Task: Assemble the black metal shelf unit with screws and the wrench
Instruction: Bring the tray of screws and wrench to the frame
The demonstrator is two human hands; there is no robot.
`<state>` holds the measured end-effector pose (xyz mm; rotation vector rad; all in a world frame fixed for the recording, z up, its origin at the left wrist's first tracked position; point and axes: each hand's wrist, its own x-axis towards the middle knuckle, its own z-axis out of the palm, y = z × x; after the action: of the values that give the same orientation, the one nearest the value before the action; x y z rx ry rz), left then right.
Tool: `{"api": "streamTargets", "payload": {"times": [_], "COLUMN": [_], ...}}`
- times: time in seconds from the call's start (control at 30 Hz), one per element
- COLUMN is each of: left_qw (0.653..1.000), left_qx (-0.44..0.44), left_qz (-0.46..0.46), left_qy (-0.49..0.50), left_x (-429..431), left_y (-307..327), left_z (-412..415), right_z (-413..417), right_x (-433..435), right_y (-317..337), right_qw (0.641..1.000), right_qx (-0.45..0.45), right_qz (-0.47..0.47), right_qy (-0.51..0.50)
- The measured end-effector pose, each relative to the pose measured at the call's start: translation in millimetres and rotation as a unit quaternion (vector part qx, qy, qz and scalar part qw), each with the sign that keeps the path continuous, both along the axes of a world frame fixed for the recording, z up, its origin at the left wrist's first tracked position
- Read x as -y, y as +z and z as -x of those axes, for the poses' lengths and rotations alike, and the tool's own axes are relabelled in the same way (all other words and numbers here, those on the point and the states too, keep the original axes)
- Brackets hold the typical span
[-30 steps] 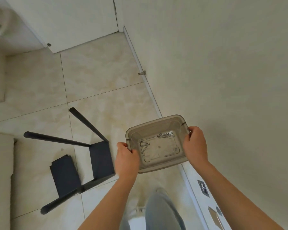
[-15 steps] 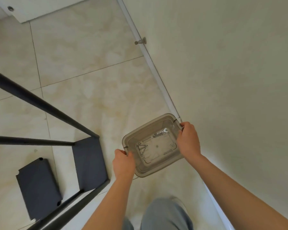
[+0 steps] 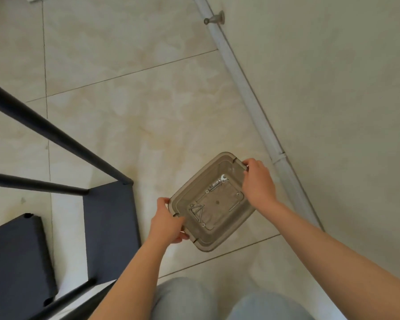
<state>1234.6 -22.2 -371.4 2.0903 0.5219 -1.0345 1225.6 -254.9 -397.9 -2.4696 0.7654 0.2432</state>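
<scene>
The person holds a smoky translucent plastic bin (image 3: 222,229) by both short ends: the left hand (image 3: 169,221) curls round the near rim, and the right hand (image 3: 258,181) grips the far handle. Inside lie a small silver wrench (image 3: 219,180) and scattered screws (image 3: 198,210). The black metal shelf unit (image 3: 111,222) lies on its side on the tile floor (image 3: 125,112) just left of the bin, poles running leftward, with a loose black panel (image 3: 19,257) beyond it.
</scene>
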Motion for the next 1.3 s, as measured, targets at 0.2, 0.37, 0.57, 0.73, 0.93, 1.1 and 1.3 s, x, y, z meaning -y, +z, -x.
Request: {"api": "streamTargets", "payload": {"times": [0.2, 0.37, 0.57, 0.73, 0.93, 1.1, 1.3], "left_qw": [0.998, 0.971, 0.927, 0.934, 0.960, 0.959, 0.960], "left_qx": [-0.002, -0.073, -0.113, -0.080, 0.015, 0.102, 0.121], "left_qz": [-0.023, -0.071, -0.072, -0.048, -0.006, -0.016, -0.018], "left_qy": [-0.054, -0.214, -0.351, -0.344, -0.280, -0.263, -0.251], "left_x": [-12.8, -19.2, -23.1, -28.3, -34.1, -36.2, -44.8], "left_y": [-28.5, -32.5, -44.9, -55.1, -61.3, -68.6, -69.3], "left_z": [1.5, -3.6, 0.2, 5.8, 17.7, 35.2, 55.4], "right_z": [3.4, 11.8, 26.3, 34.9, 34.0, 39.1, 96.6], "right_x": [-5.2, -8.1, -16.4, -23.6, -30.1, -34.9, -52.4], "right_y": [-27.4, -37.1, -47.0, -51.8, -53.6, -47.8, -31.9], "right_qw": [0.999, 0.995, 0.993, 0.993, 0.993, 0.991, 0.993], "right_qx": [0.028, 0.054, 0.047, 0.054, 0.068, 0.092, 0.092], "right_qz": [0.011, 0.029, 0.032, 0.041, 0.032, 0.001, -0.054], "right_qy": [0.039, 0.081, 0.100, 0.092, 0.096, 0.100, -0.050]}}
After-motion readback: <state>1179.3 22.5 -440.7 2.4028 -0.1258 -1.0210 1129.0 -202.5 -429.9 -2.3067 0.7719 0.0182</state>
